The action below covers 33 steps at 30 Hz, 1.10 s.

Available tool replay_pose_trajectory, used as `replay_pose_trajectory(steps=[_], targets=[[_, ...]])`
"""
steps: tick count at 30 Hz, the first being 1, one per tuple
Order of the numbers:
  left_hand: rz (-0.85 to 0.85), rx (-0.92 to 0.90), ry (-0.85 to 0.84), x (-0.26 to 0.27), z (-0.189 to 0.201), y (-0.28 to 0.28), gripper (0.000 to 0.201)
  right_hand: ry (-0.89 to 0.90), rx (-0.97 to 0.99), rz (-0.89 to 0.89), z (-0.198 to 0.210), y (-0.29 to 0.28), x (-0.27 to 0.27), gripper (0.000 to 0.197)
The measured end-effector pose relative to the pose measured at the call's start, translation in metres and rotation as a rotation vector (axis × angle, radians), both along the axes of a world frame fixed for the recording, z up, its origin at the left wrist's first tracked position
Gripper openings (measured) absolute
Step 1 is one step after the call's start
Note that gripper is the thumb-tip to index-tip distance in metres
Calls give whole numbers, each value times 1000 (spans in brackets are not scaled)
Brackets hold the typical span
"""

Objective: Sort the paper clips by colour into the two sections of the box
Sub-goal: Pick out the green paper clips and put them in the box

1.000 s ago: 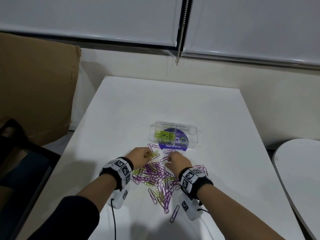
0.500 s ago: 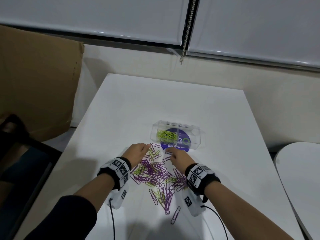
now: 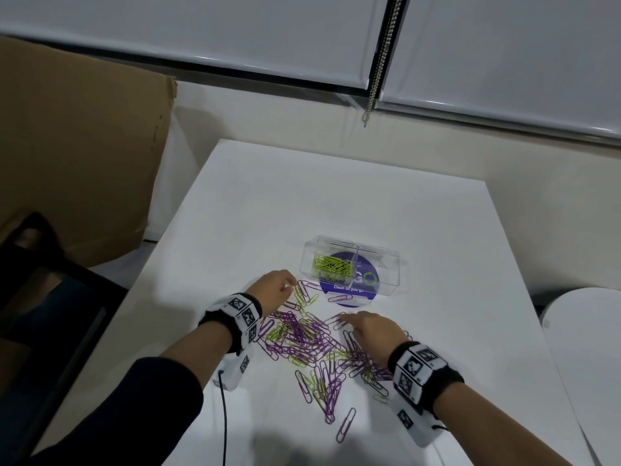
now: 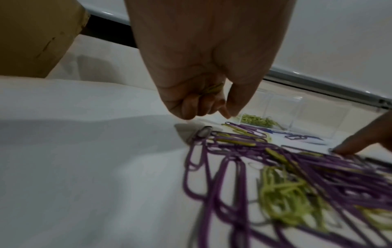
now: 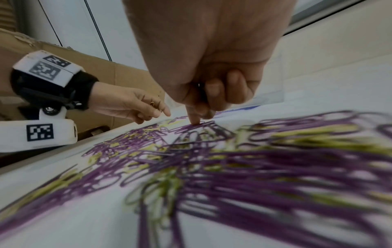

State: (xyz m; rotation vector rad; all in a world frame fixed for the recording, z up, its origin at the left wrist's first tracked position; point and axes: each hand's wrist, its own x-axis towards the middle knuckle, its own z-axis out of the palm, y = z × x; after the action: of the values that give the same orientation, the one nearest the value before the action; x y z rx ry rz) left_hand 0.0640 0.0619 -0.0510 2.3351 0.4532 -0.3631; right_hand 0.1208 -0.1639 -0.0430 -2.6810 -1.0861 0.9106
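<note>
**Kid:** Both hands move apart now! Right hand point(image 3: 368, 331) slides back to 5 o'clock, one finger pressing a purple clip point(image 3: 336, 321).

**Friend:** Left hand point(image 3: 274, 288)?

**Kid:** Curled around green clips point(image 4: 213, 88), beside the pile point(image 3: 312, 344). Clear box point(image 3: 386, 264) waits at 12 o'clock, purple side empty.

The desk point(image 3: 268, 203) was white. The loose paper clips point(image 3: 302, 344) were purple mixed with yellow-green. The box point(image 3: 386, 264) was clear plastic; its left section held yellow-green clips point(image 3: 331, 264) only. A purple round label point(image 3: 356, 290) with white lettering and a green ring lay under the box. The wrist bands point(image 3: 426, 375) were black, carrying white blocks printed with black square-code patterns. The cardboard point(image 3: 84, 156) was brown.
</note>
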Motion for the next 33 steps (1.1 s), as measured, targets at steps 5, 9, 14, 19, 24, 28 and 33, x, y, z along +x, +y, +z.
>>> replay_pose_trajectory(steps=[5,9,14,19,24,28,33], targets=[[-232,219,77,11,-1,2,33,-71,52,-99,7,-8,12,30],[-332,331,73,17,3,-1,29,26,179,-188,1,26,17,28],[-339,357,45,12,0,-3,24,-30,146,-81,-8,67,14,31],[-321,357,51,7,-4,0,22,-62,118,-60,-8,80,17,25],[-349,400,74,8,-6,-1,23,-21,60,-83,-9,74,21,17],[-326,367,106,7,-7,2,24,61,21,-117,-9,63,23,9],[-272,259,88,4,-4,5,29,163,144,-211,-9,49,22,22]])
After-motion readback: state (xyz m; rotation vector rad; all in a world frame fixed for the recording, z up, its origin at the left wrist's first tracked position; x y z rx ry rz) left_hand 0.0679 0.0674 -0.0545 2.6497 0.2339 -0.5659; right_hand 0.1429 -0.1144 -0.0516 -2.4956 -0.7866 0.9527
